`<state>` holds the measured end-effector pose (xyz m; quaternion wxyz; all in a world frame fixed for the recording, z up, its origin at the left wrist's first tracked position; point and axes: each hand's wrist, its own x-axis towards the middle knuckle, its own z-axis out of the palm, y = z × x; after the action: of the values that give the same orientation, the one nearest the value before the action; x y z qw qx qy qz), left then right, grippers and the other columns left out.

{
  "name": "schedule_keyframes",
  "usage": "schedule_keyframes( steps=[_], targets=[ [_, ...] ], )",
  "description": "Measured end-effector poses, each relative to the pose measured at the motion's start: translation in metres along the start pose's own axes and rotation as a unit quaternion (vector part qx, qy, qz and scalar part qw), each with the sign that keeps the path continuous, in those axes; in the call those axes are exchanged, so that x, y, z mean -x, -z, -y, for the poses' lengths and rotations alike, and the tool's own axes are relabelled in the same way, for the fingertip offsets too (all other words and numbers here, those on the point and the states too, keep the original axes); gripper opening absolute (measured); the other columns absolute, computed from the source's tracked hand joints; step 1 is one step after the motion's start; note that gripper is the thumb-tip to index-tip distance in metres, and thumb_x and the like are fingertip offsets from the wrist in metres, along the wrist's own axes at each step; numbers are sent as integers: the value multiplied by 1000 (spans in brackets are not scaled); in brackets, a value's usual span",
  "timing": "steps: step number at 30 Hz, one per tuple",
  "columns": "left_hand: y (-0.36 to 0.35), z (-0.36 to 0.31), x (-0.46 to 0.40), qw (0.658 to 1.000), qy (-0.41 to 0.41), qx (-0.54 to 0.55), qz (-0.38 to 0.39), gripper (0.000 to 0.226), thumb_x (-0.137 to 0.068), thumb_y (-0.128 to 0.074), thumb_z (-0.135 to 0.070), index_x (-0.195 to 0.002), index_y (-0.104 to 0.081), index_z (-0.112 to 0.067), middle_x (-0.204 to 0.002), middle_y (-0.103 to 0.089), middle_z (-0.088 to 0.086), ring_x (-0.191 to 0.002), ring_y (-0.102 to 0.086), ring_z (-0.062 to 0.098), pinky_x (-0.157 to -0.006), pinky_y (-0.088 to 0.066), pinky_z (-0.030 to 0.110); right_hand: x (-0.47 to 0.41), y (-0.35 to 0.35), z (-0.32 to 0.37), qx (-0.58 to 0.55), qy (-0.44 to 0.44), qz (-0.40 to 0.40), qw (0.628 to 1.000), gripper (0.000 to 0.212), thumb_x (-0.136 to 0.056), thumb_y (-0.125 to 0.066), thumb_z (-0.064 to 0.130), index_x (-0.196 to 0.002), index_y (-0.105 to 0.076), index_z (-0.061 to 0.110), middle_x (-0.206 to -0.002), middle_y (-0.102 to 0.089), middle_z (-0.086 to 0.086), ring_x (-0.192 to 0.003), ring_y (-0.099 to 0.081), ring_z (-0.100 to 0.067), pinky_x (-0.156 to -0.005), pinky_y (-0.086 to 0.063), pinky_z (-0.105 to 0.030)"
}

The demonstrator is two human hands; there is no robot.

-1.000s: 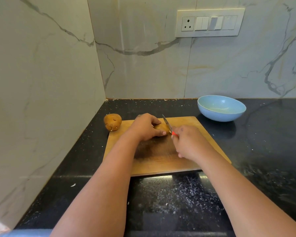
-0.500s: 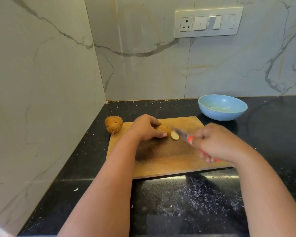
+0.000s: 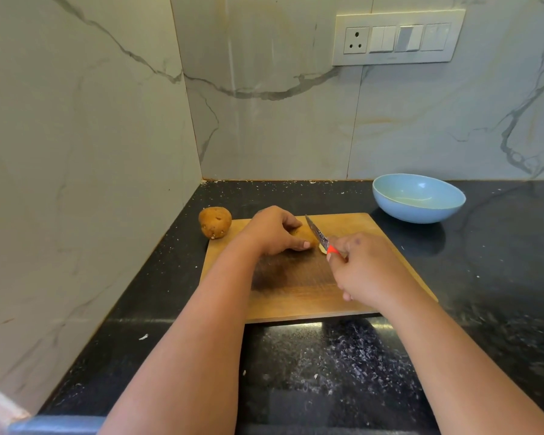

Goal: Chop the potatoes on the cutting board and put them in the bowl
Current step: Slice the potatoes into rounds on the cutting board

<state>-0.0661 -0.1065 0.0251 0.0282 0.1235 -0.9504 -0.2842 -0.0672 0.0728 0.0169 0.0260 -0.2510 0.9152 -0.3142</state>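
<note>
The cutting board [image 3: 299,290] lies on the black tabletop [image 3: 484,277], its left side near the marble wall [image 3: 76,183], with open room to the right. The blue bowl [image 3: 419,197] past the board's far right corner looks empty. The left hand [image 3: 272,230] curls its grip over a potato [image 3: 305,235] on the board. The right hand [image 3: 363,268] grips the knife [image 3: 319,237], blade pointing away and leftward, beside the potato's cut end. A whole potato [image 3: 215,222] sits by the board's far left corner.
</note>
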Motion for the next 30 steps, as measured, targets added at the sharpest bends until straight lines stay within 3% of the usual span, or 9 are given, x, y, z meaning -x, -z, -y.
schedule_keyframes(
  steps=[5, 8, 10, 14, 20, 26, 30],
  targets=[
    [0, 1, 0, 1000, 4, 12, 1, 63, -81, -78, -35, -137, -56, -18, -140, -56, 1, -129, -49, 20, -98, -36, 28, 0, -2, 1, 23, 8, -26, 999, 36, -99, -48, 24, -134, -56, 24, -108, -68, 0, -68, -69, -13, -54, -49, -15],
    [0, 0, 0, 1000, 6, 13, 3, 62, -82, -77, -35, -137, -56, -18, -141, -55, 1, -130, -48, 21, -101, -37, 31, -2, -2, -1, 16, 3, -21, 1000, 36, -100, -48, 25, -135, -55, 26, -102, -68, 2, -58, -67, -9, -49, -47, -13],
    [0, -1, 0, 1000, 7, 15, 2, 62, -82, -77, -35, -138, -56, -18, -141, -54, 1, -130, -48, 21, -101, -37, 31, -3, -3, -1, 21, 1, -22, 1000, 36, -100, -48, 25, -136, -54, 25, -116, -65, 1, -58, -67, -10, -53, -50, -15],
    [0, -2, 1, 1000, 10, 25, 2, 61, -82, -77, -33, -137, -56, -17, -140, -55, 1, -130, -48, 21, -100, -37, 31, -3, -6, -2, 19, 13, -37, 999, 40, -99, -50, 24, -139, -52, 24, -133, -59, 2, -86, -69, -16, -68, -47, -15],
    [1, -3, 2, 1000, 10, 27, 3, 60, -82, -77, -32, -137, -56, -18, -140, -55, 1, -130, -48, 21, -102, -37, 32, -4, -6, -4, 22, 18, -38, 999, 38, -99, -50, 24, -137, -55, 24, -119, -65, 0, -77, -67, -14, -57, -45, -12],
    [0, -4, 2, 1000, 9, 20, -2, 60, -82, -77, -32, -137, -56, -18, -140, -55, 1, -129, -49, 21, -101, -38, 31, -6, -7, -2, 27, 10, -26, 999, 39, -100, -49, 25, -139, -51, 25, -128, -61, 1, -78, -68, -14, -60, -47, -15],
    [0, -5, 3, 1000, 6, 8, -4, 59, -82, -77, -31, -136, -57, -18, -139, -56, 1, -128, -49, 20, -101, -38, 31, -12, -5, 3, 16, -16, 7, 1000, 41, -101, -48, 26, -142, -48, 25, -101, -67, 1, -59, -66, -7, -58, -54, -19]
  ],
)
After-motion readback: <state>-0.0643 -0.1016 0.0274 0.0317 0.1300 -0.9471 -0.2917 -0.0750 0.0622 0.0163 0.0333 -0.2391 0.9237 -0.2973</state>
